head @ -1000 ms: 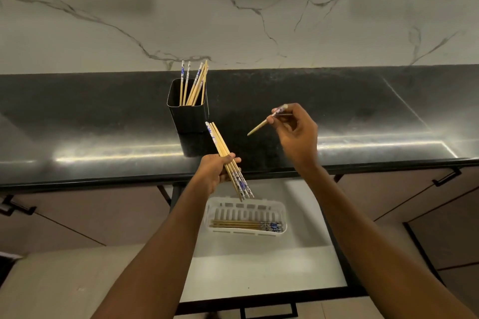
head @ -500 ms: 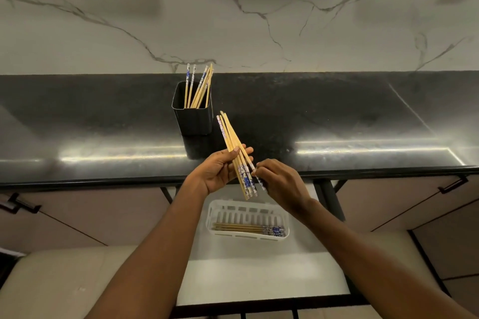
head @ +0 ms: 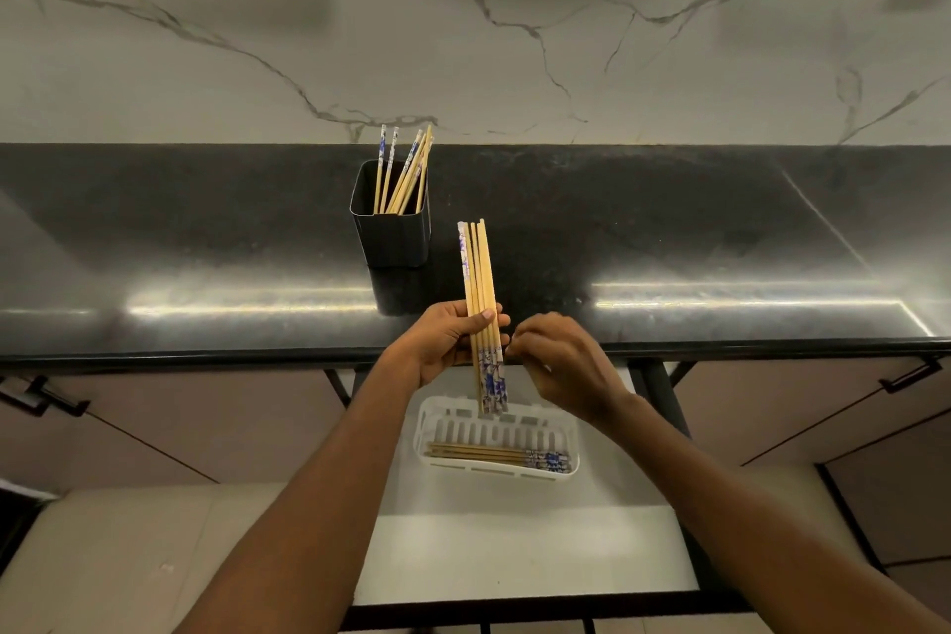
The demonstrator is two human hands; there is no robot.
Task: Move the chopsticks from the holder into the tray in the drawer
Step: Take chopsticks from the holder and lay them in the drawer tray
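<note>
My left hand (head: 446,339) grips a bundle of several wooden chopsticks (head: 479,273) with blue-patterned ends, held nearly upright over the counter's front edge. My right hand (head: 558,360) is just right of the bundle, fingers curled near its lower part; I cannot tell whether they touch it. A black square holder (head: 392,236) on the counter has several more chopsticks (head: 404,175) standing in it. Below, in the open drawer, a white slotted tray (head: 568,432) has a few chopsticks (head: 496,456) lying flat along its front.
The black counter (head: 669,232) runs across the view under a marble wall. The white drawer bottom (head: 514,546) extends toward me, with a dark front rail. Cabinet fronts with black handles (head: 908,378) flank the drawer on both sides.
My right hand brought a single chopstick from the right to the bundle in my left hand. The bundle has turned from slanted to nearly upright.
</note>
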